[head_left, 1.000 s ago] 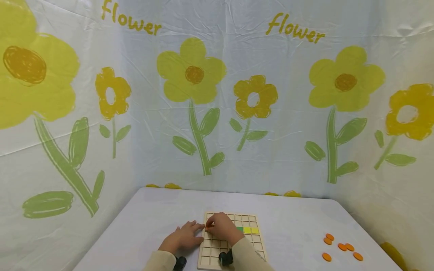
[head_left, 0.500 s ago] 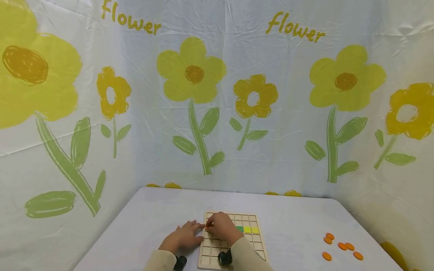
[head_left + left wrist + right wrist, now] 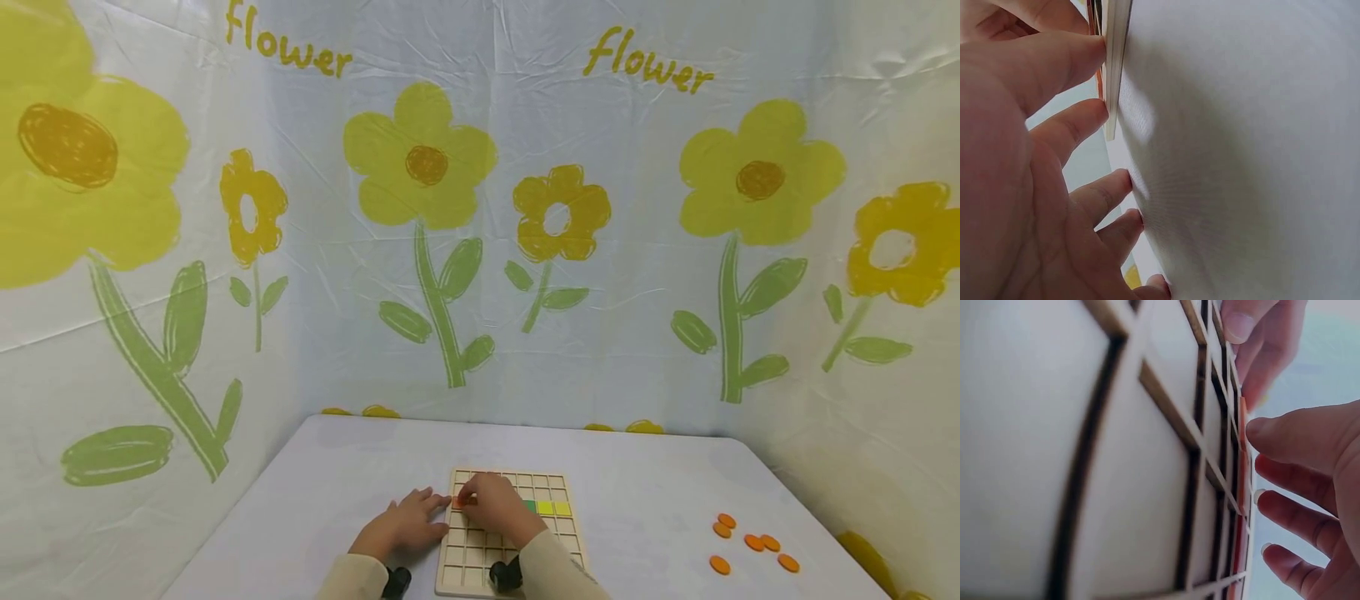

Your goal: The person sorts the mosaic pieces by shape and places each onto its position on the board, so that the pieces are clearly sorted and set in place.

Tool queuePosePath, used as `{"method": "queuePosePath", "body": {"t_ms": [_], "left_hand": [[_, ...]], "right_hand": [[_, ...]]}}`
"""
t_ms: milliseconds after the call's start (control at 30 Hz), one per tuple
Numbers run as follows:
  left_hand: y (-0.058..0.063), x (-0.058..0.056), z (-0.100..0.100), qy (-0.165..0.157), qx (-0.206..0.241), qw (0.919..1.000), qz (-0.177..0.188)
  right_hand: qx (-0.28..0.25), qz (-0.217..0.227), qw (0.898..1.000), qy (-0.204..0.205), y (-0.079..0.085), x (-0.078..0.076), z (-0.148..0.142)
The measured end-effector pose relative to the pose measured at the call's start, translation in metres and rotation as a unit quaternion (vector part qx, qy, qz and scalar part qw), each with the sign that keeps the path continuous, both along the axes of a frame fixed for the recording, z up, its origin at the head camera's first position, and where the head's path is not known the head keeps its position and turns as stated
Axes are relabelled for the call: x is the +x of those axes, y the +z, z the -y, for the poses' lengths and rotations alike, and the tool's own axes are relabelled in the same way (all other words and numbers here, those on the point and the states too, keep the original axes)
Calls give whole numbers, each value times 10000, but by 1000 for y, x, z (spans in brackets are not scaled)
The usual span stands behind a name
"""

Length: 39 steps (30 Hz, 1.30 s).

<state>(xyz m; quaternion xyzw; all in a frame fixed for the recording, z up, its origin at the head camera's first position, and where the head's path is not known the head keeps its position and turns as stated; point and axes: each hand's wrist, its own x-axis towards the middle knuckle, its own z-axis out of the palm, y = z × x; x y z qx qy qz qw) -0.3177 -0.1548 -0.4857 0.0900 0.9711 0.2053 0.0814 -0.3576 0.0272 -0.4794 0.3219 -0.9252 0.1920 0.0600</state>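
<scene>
A pale wooden grid board (image 3: 475, 557) lies on the table before me. My left hand (image 3: 408, 523) rests beside its left edge with fingers extended, two fingertips against the wooden rim in the left wrist view. Over the board, my right hand (image 3: 498, 504) touches a row of tiles; its thumb and fingertips lie along red-orange tiles (image 3: 1243, 428) with nothing pinched between them. An orange-red tile (image 3: 457, 503) shows at the row's left end. Farther right in that row sit a green tile (image 3: 530, 506) and yellow tiles (image 3: 554, 507). The right hand hides the row's middle.
Several loose orange discs (image 3: 719, 565) lie on the right side of the white table (image 3: 637, 500). A flower-printed cloth (image 3: 630, 333) stands around the table's back and sides.
My right hand has shifted slightly right, and more of the orange-red tile at the row's left end shows. The left hand stays by the board's edge.
</scene>
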Motion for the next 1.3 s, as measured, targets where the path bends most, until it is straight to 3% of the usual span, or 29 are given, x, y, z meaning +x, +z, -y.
{"method": "queuePosePath", "body": {"t_ms": [533,1000,1300], "left_hand": [[-6,-7,1,114,-69,9999,85],[-5,-4,-3,248,-51,9996,155],[-7,-5,-2,227,-58,9996,144]], "right_hand": [[177,-444,9987,151,21,15,-31],[27,-29,9997,243,28,32,-78],[-408,301,9987,18,27,42,-110]]}}
